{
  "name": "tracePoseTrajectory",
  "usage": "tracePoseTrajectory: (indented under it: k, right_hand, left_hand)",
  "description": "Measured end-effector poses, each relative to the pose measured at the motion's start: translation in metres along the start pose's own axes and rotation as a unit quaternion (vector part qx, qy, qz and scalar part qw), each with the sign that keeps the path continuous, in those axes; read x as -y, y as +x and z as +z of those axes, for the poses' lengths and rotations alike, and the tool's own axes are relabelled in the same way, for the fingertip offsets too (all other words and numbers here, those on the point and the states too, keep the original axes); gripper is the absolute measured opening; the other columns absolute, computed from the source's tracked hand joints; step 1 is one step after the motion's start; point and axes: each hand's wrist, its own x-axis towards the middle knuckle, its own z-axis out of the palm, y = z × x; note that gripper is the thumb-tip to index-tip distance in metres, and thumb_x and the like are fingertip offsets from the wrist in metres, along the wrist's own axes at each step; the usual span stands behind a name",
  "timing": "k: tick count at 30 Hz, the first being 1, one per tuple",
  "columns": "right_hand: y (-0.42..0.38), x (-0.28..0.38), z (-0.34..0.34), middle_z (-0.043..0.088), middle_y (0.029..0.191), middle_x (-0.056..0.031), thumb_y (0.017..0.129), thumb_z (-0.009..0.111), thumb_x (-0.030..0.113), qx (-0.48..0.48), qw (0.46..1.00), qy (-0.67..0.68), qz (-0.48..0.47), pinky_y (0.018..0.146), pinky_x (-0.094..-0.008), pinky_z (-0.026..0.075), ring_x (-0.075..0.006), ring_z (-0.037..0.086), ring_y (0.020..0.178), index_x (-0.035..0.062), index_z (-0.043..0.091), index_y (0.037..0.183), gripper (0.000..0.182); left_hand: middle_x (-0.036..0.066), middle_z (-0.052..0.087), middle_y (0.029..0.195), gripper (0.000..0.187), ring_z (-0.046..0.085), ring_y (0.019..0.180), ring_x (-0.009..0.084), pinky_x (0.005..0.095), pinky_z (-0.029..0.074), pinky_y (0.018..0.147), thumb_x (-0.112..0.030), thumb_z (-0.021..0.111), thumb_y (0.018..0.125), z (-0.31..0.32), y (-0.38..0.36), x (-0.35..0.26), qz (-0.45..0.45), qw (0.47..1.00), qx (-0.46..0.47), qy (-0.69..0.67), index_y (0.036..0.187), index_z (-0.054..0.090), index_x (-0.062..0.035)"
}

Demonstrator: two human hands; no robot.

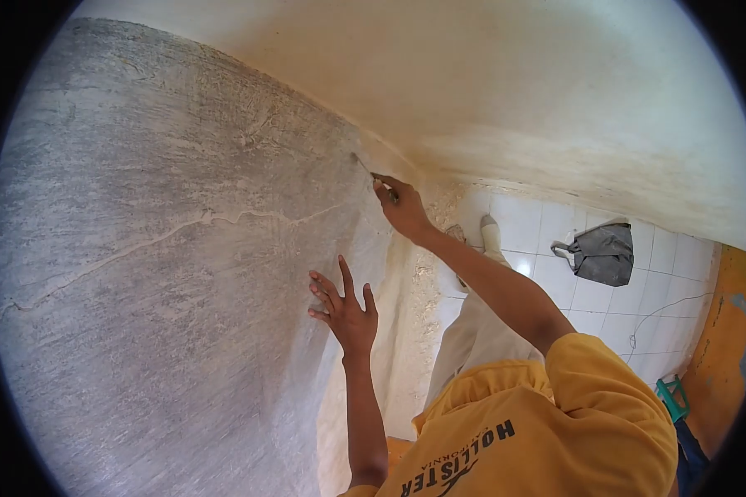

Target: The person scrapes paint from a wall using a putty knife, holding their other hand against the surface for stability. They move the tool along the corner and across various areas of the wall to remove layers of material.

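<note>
My right hand (402, 209) is closed around the dark handle of a scraper (362, 163). Its narrow blade points up and left and meets the grey wall (157, 174) close to the corner. Most of the handle is hidden by my fingers. Lower down, my left hand (351, 317) is spread with the fingers apart, against or just off the same wall; whether it touches cannot be made out. A long pale crack line (199, 221) runs across the rough, streaky grey surface.
A cream wall (539, 91) adjoins the grey one. On the white tiled floor (518, 219) lies a grey bag (605, 254), with a thin cable (659, 311) beyond it. A green plastic object (672, 398) stands at lower right by an orange surface (717, 323).
</note>
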Motion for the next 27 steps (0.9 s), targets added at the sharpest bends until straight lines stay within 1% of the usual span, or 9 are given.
tracePoseTrajectory:
  k: [2, 4, 7, 11, 14, 15, 18, 23, 27]
  right_hand:
    - [0.010, -0.003, 0.003, 0.069, 0.082, -0.0194, 0.102, 0.058, 0.036, -0.013, 1.000, 0.011, 0.004, 0.073, -0.0377, 0.051, -0.0261, 0.066, 0.075, 0.0092, 0.069, 0.129, 0.040]
    - [0.034, -0.004, -0.003, 0.063, 0.070, -0.0111, 0.104, 0.056, 0.039, -0.016, 1.000, 0.023, 0.014, 0.066, -0.0349, 0.047, -0.0156, 0.056, 0.066, 0.0081, 0.068, 0.131, 0.043]
    - [0.023, 0.005, -0.007, 0.072, 0.091, -0.0254, 0.102, 0.058, 0.034, 0.005, 1.000, -0.016, 0.027, 0.077, -0.0394, 0.053, -0.0320, 0.071, 0.082, 0.0097, 0.069, 0.130, 0.038]
    - [0.002, 0.006, 0.006, 0.073, 0.091, -0.0253, 0.102, 0.057, 0.035, -0.004, 1.000, -0.006, 0.023, 0.077, -0.0406, 0.053, -0.0337, 0.072, 0.083, 0.0079, 0.069, 0.129, 0.040]
    - [0.036, -0.006, 0.005, 0.063, 0.069, -0.0119, 0.103, 0.057, 0.041, -0.029, 0.999, 0.029, 0.013, 0.064, -0.0369, 0.047, -0.0162, 0.055, 0.063, 0.0072, 0.068, 0.130, 0.045]
    - [0.034, -0.007, 0.003, 0.063, 0.069, -0.0145, 0.102, 0.058, 0.042, -0.019, 0.999, 0.045, 0.013, 0.064, -0.0371, 0.048, -0.0177, 0.059, 0.064, 0.0054, 0.068, 0.130, 0.047]
    - [0.005, -0.002, 0.011, 0.071, 0.085, -0.0255, 0.101, 0.058, 0.035, -0.027, 0.999, -0.012, 0.010, 0.076, -0.0423, 0.054, -0.0337, 0.072, 0.080, 0.0076, 0.070, 0.126, 0.039]
    - [0.036, 0.005, 0.011, 0.071, 0.081, -0.0246, 0.100, 0.058, 0.030, -0.074, 0.997, 0.015, 0.016, 0.073, -0.0441, 0.054, -0.0370, 0.073, 0.079, 0.0050, 0.070, 0.124, 0.037]
    - [0.035, 0.003, 0.021, 0.072, 0.090, -0.0266, 0.100, 0.058, 0.031, -0.087, 0.996, -0.023, -0.001, 0.080, -0.0455, 0.055, -0.0422, 0.072, 0.088, 0.0048, 0.069, 0.125, 0.038]
  left_hand:
    - [0.024, -0.010, 0.169, 0.072, -0.012, 0.155, 0.0471, 0.0818, 0.000, 0.109, -0.035, 0.058, 0.102, -0.001, -0.001, 0.001, -0.004, 1.000, 0.018, -0.021, 0.164, 0.023, -0.0298]
    - [0.023, -0.005, 0.170, 0.072, -0.003, 0.155, 0.0484, 0.0813, 0.007, 0.109, -0.035, 0.058, 0.102, -0.001, -0.003, 0.002, 0.014, 1.000, -0.006, -0.002, 0.164, 0.022, -0.0308]
    - [0.022, -0.003, 0.171, 0.072, 0.002, 0.156, 0.0478, 0.0806, 0.009, 0.110, -0.035, 0.057, 0.102, -0.002, -0.004, 0.000, 0.013, 1.000, -0.018, 0.001, 0.164, 0.022, -0.0312]
    - [0.023, -0.007, 0.170, 0.072, -0.009, 0.156, 0.0439, 0.0808, 0.001, 0.111, -0.035, 0.059, 0.101, -0.008, -0.002, -0.004, -0.007, 0.999, 0.021, -0.040, 0.164, 0.023, -0.0303]
    - [0.022, -0.007, 0.170, 0.072, -0.008, 0.156, 0.0440, 0.0808, 0.002, 0.111, -0.035, 0.060, 0.101, -0.010, -0.005, -0.001, 0.009, 0.999, 0.014, -0.043, 0.164, 0.024, -0.0300]
    - [0.022, -0.007, 0.170, 0.072, -0.008, 0.156, 0.0440, 0.0809, 0.003, 0.111, -0.035, 0.060, 0.101, -0.009, -0.007, 0.002, 0.012, 0.999, 0.009, -0.034, 0.164, 0.024, -0.0299]
    - [0.022, -0.007, 0.170, 0.072, -0.007, 0.157, 0.0439, 0.0811, 0.004, 0.111, -0.035, 0.060, 0.101, -0.005, -0.005, -0.001, 0.019, 1.000, -0.006, -0.020, 0.164, 0.024, -0.0296]
    - [0.023, -0.006, 0.170, 0.072, -0.009, 0.156, 0.0438, 0.0809, 0.003, 0.111, -0.035, 0.059, 0.101, -0.009, -0.005, 0.000, 0.019, 0.999, 0.009, -0.036, 0.164, 0.025, -0.0289]
    - [0.022, -0.002, 0.171, 0.071, 0.002, 0.157, 0.0446, 0.0798, 0.006, 0.111, -0.034, 0.058, 0.101, -0.005, -0.005, 0.000, 0.023, 0.999, -0.008, -0.026, 0.164, 0.025, -0.0293]
